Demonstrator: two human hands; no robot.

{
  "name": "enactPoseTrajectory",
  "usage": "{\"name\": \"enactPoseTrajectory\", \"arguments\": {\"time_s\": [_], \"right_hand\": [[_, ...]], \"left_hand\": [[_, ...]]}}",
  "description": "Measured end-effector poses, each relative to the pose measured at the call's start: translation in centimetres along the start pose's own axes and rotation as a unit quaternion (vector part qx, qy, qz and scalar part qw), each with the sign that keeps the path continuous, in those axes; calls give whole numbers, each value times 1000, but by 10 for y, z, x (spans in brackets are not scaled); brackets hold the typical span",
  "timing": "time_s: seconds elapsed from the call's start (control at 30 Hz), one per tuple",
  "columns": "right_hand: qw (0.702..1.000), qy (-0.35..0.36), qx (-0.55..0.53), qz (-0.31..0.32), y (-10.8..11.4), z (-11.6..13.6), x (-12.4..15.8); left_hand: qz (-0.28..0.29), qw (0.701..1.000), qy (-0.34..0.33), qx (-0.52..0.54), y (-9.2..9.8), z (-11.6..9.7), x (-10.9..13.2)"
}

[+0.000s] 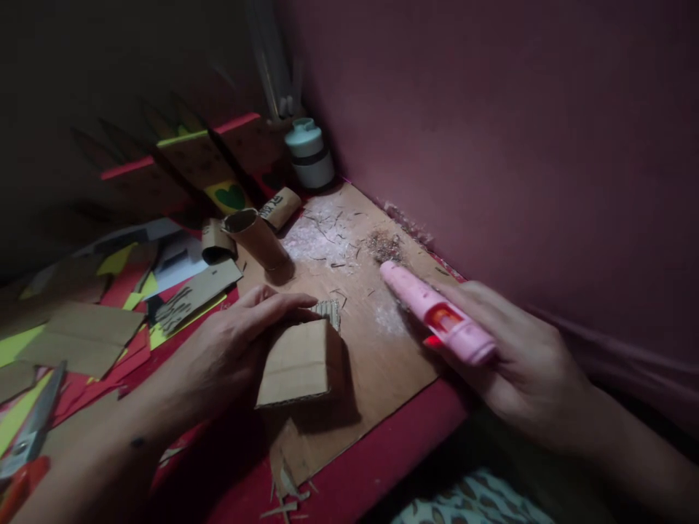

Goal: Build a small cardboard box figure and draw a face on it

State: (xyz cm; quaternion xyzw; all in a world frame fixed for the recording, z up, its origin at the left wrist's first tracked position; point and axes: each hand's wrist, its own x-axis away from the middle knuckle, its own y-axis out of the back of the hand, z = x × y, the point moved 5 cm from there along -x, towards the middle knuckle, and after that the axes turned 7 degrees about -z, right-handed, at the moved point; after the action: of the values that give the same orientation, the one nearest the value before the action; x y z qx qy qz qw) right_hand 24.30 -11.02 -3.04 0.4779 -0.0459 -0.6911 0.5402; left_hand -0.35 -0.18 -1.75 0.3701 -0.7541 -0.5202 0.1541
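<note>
My left hand (240,338) rests on a folded piece of corrugated cardboard (298,364), fingers laid over its top edge and pinching it against the board. My right hand (507,356) grips a pink utility cutter (437,313) that points up and left, its tip above the brown cardboard work sheet (376,342). The cutter tip is apart from the folded piece.
Cardboard rolls (256,236) and a white-and-teal bottle (310,154) stand at the back. Red, yellow and brown paper scraps (87,335) cover the left side, with scissors (27,444) at the lower left. A dark red wall (491,131) runs close along the right.
</note>
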Motion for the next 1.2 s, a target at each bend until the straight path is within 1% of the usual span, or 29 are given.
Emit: {"name": "enactPoseTrajectory", "arguments": {"time_s": [0.03,0.13,0.2,0.23,0.3,0.4,0.43,0.47,0.5,0.53,0.57,0.63,0.67,0.7,0.73,0.77,0.8,0.83,0.9,1.0,1.07,1.1,1.17,1.2], "right_hand": [[996,51,75,-24,-2,0,2],[962,113,246,-30,-12,-6,3],[944,120,307,-17,-18,-10,0],[940,116,321,-6,-20,-12,-2],[944,86,317,21,-22,-15,-6],[963,18,261,68,-20,-17,-8],[966,1,243,85,-19,-17,-8],[968,-10,233,95,-18,-15,-8],[968,-14,231,96,-15,-13,-8],[969,-11,231,85,-12,-9,-8],[971,-4,229,61,-7,-3,-8],[982,15,186,-2,2,11,-9],[991,18,132,-24,4,18,-9],[997,13,63,-30,4,24,-9],[1000,-4,-15,-20,2,29,-9],[996,-33,-84,9,-4,32,-10],[990,-59,-126,25,-9,35,-10],[984,-85,-153,44,-16,37,-11],[972,-134,-185,60,-29,36,-14],[942,-212,-252,64,-49,30,-18],[916,-266,-291,75,-60,26,-18],[905,-288,-304,80,-63,25,-18],[887,-318,-322,87,-68,25,-17],[880,-327,-332,91,-70,25,-16]], "left_hand": [[0,1000,-1,7,0,0,0],[-2,999,1,33,-2,0,0],[-12,998,-3,54,-2,0,0],[-23,998,-5,61,0,-1,0],[-64,996,-12,67,8,-4,1],[-119,990,-5,74,29,-16,8],[-112,991,15,70,33,-20,12],[-111,992,21,57,38,-26,16],[-98,994,18,41,39,-33,21],[-88,996,2,26,38,-40,27],[-79,997,-8,3,35,-46,32],[-58,997,-18,-48,23,-52,40],[-62,996,-25,-65,17,-54,42],[-69,995,-23,-73,13,-53,43],[-80,994,-19,-73,9,-51,43],[-72,995,-16,-67,6,-48,42],[-70,995,-23,-60,6,-45,41],[-55,997,-30,-54,6,-42,40],[-18,997,-56,-49,10,-37,40],[-1,995,-70,-65,24,-33,46],[-4,996,-51,-71,29,-30,52],[-5,997,-36,-70,29,-30,56],[-19,998,2,-66,23,-28,62],[-39,997,24,-66,18,-26,64]]}}
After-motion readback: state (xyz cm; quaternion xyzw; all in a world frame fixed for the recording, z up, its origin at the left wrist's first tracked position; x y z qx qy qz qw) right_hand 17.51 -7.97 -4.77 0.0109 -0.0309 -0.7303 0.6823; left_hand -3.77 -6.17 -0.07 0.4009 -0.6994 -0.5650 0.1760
